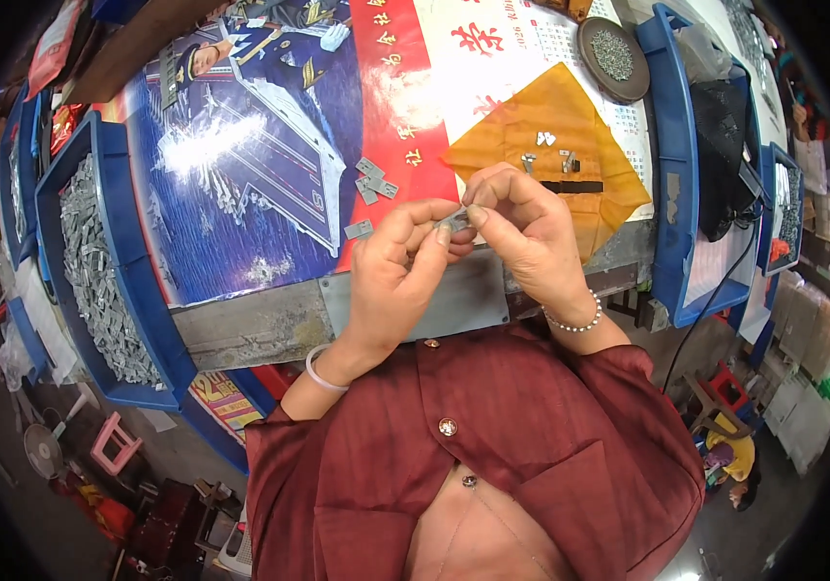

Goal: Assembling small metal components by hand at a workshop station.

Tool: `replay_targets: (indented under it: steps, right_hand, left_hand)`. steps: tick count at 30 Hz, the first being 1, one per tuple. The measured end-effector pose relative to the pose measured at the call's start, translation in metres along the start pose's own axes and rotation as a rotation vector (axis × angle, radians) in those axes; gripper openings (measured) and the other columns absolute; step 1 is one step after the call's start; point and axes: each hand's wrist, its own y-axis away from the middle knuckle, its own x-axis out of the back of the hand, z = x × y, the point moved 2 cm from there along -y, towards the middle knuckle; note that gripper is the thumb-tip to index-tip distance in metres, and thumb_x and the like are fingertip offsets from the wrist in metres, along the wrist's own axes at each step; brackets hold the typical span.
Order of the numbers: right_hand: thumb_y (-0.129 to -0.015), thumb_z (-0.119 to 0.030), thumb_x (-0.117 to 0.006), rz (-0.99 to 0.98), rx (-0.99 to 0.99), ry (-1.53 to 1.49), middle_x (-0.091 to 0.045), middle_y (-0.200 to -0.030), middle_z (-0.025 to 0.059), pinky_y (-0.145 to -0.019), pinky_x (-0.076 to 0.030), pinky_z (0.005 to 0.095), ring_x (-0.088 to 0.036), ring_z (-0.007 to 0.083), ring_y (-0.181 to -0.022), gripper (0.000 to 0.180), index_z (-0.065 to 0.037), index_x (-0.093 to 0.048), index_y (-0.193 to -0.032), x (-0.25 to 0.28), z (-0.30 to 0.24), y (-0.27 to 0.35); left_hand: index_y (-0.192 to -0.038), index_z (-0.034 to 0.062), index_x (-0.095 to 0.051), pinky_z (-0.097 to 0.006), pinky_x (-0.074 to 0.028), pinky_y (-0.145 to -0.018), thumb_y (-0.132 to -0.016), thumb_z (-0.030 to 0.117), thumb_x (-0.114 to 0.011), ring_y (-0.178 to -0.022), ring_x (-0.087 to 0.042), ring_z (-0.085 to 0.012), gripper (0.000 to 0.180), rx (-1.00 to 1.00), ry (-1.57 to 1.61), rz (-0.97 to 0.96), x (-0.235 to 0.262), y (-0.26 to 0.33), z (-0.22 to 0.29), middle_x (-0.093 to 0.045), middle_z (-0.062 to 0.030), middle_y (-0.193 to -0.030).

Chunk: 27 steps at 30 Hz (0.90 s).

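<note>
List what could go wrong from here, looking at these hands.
The small grey part, pinched by the left hand and right hand, could slip and fall near the table edge.
The loose plates beside the left hand might get nudged.
The open dish of tiny pieces could spill if knocked.

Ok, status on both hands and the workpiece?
Left hand, right hand: both pinching small grey piece. Piece partly covered. Loose grey plates near left hand.
</note>
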Motion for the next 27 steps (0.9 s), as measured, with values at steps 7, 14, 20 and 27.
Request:
replay_targets:
  steps: [7,14,20,27]
  right_hand:
    - [-0.093,-0.007,-0.057,-0.007,-0.059,-0.163,-0.056,-0.095,0.0044,-0.069,-0.046,0.0218,-0.052,0.0065,-0.079,0.007,-0.001,-0.054,-0.09,0.004,0.002,0.0]
    - [-0.093,-0.007,-0.057,0.018,-0.068,-0.216,-0.057,-0.093,0.0044,-0.068,-0.047,0.0214,-0.054,0.0059,-0.077,0.008,-0.001,-0.054,-0.09,-0.001,0.002,0.0]
    - [-0.092,-0.006,-0.057,0.038,-0.053,-0.226,-0.057,-0.093,0.0042,-0.07,-0.048,0.0219,-0.055,0.0068,-0.078,0.007,-0.001,-0.054,-0.09,-0.001,-0.003,0.0]
    - [-0.091,-0.004,-0.058,0.007,0.048,-0.122,-0.053,-0.094,0.0044,-0.071,-0.046,0.0237,-0.052,0.0085,-0.08,0.007,0.0,-0.053,-0.088,-0.007,0.0,0.003]
  left_hand:
    - [-0.117,-0.0022,-0.055,-0.024,-0.055,-0.07,-0.097,0.004,-0.048,-0.077,-0.066,-0.0129,0.022,0.156,0.288,-0.077,0.006,-0.001,-0.007,-0.068,-0.0101,-0.092]
    - [-0.119,-0.003,-0.054,-0.025,-0.055,-0.072,-0.097,0.006,-0.049,-0.08,-0.067,-0.0132,0.025,0.107,0.25,-0.11,0.006,0.0,-0.008,-0.068,-0.0108,-0.093]
    - [-0.118,-0.0044,-0.057,-0.025,-0.055,-0.073,-0.096,0.01,-0.055,-0.083,-0.067,-0.0152,0.026,0.149,0.325,-0.101,0.011,0.001,-0.006,-0.068,-0.0125,-0.097]
    - [-0.107,-0.0044,-0.065,-0.025,-0.056,-0.068,-0.095,0.011,-0.058,-0.079,-0.067,-0.0145,0.021,0.066,0.206,0.053,0.01,-0.001,-0.007,-0.069,-0.0111,-0.093]
